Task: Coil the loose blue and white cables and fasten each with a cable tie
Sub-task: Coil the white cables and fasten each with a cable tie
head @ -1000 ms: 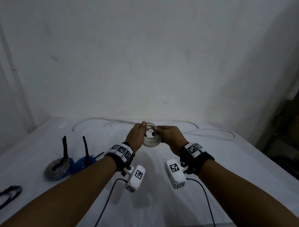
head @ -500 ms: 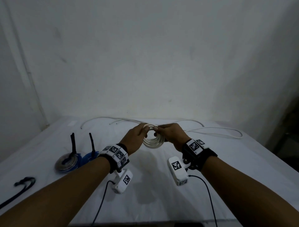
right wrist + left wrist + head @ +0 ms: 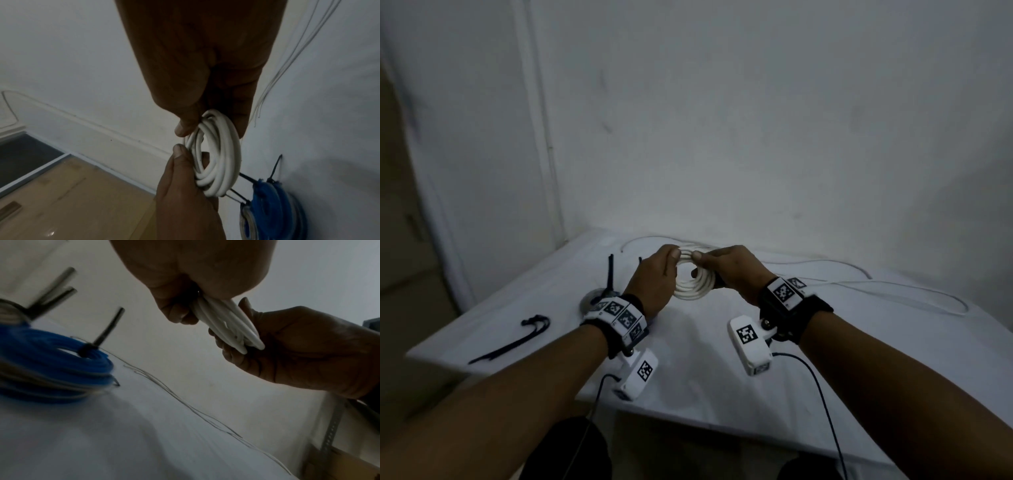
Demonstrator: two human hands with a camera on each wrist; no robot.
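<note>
Both forearms reach forward over the white counter (image 3: 688, 370), wrists level. The left hand (image 3: 654, 284) and right hand (image 3: 732, 274) meet around a white cable coil (image 3: 693, 284) held above the counter, upright between them. The left thumb and fingers (image 3: 180, 155) pinch its left rim; the right hand's thumb and fingers are curled round the opposite rim. Left of the hands, a tied blue coil (image 3: 51, 365) rests against a grey coil, each with a black tie tail (image 3: 109, 327) standing up. Loose white cable (image 3: 876, 291) trails to the right. Spare black ties (image 3: 517, 339) lie near the left edge.
</note>
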